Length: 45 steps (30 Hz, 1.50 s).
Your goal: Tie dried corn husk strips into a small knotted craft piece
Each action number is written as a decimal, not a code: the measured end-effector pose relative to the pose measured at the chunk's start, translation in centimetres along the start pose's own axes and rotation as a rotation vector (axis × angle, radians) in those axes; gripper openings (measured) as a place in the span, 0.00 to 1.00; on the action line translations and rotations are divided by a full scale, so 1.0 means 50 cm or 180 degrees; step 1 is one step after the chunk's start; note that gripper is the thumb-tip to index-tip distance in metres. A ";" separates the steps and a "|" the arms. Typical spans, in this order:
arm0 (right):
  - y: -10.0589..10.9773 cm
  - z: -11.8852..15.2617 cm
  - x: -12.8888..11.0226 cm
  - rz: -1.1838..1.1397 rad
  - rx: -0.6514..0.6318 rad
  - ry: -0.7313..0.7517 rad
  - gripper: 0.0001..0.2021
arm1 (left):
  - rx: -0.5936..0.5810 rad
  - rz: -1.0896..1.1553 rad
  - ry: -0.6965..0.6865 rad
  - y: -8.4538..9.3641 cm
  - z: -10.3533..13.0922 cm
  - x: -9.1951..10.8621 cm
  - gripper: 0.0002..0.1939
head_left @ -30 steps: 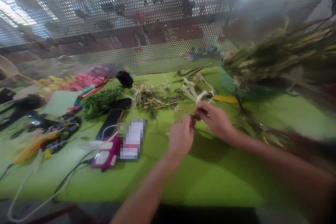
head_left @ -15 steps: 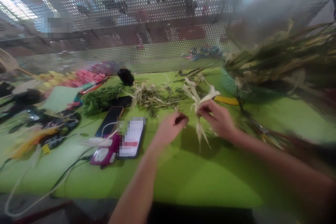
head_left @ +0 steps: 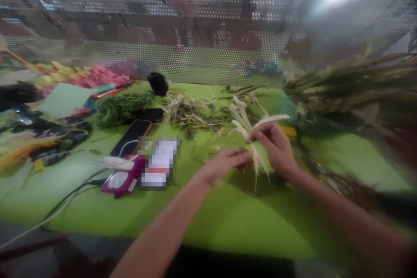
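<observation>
A pale, dried husk-like flower [head_left: 241, 115] with long petals is pinched at its middle by my right hand [head_left: 272, 143]. Its thin lower strips [head_left: 259, 167] hang down over the green tabletop. My left hand [head_left: 228, 163] is at the left side of those strips, fingers drawn together at their edge; what lies between its fingertips is too small to make out. Behind and left of the flower, a heap of dry plant scraps [head_left: 185, 110] lies on the table. Part of a yellow object [head_left: 288, 131] shows beyond my right hand.
A green basket [head_left: 289, 108] with long dry stalks [head_left: 355, 89] stands at the right. Leftward are a screen-lit phone [head_left: 159, 163], a dark phone [head_left: 132, 137], a purple power bank [head_left: 125, 178] with cables, green foliage [head_left: 120, 108] and pink and yellow pieces [head_left: 94, 76].
My left hand has moved right, from apart to beside the hanging strips. My right hand still pinches the flower, whose petals now spread further right. The camera view has shifted slightly.
</observation>
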State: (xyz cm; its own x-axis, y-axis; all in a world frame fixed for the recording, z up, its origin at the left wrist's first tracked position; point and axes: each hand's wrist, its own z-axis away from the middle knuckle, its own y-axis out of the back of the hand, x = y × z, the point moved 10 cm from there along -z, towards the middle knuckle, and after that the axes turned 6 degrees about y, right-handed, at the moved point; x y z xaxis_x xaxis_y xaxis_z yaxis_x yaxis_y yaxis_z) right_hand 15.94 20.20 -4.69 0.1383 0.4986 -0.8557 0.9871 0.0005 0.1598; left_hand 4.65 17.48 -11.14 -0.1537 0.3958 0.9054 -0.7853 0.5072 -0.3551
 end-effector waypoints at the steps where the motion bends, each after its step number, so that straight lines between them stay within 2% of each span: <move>1: -0.001 0.001 0.001 0.0024 -0.0008 -0.0017 0.07 | -0.0006 -0.0017 -0.0005 0.000 -0.001 0.002 0.12; 5: 0.000 0.000 -0.004 0.0039 -0.0027 -0.0036 0.06 | 0.0243 -0.0099 -0.0077 0.027 0.000 0.012 0.07; 8: -0.002 -0.001 -0.010 -0.0054 -0.0051 0.0016 0.06 | 0.0585 0.0198 -0.0247 0.057 0.006 0.021 0.05; 11: -0.011 0.004 0.000 -0.0028 -0.0131 -0.0064 0.06 | 0.0748 0.0565 -0.0471 0.068 0.012 0.033 0.05; 17: -0.042 0.016 0.021 -0.0140 -0.0436 -0.0320 0.10 | 0.0722 0.0909 -0.0599 0.063 0.008 0.036 0.07; 24: -0.069 0.015 0.030 -0.0010 -0.0986 -0.0844 0.17 | 0.0708 0.1012 -0.0339 0.083 -0.013 -0.002 0.11; 30: -0.080 0.021 0.066 0.0058 -0.1416 -0.1210 0.14 | 0.0717 0.0931 -0.0094 0.086 -0.018 -0.020 0.11; 36: -0.080 0.022 0.082 0.0023 -0.1499 -0.1227 0.10 | 0.0704 0.1043 0.0071 0.086 -0.023 -0.039 0.13; 45: -0.080 0.024 0.100 -0.0130 -0.1589 -0.1338 0.09 | 0.0764 0.0981 0.0034 0.093 -0.028 -0.047 0.14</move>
State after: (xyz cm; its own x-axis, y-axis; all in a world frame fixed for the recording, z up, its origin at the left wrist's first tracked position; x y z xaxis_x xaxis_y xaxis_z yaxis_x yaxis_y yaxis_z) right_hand 12.78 21.64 -10.21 0.2210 0.1084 -0.9692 0.8504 0.4652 0.2459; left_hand 2.22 19.98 -15.25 -0.3990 0.5104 0.7618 -0.8214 0.1702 -0.5443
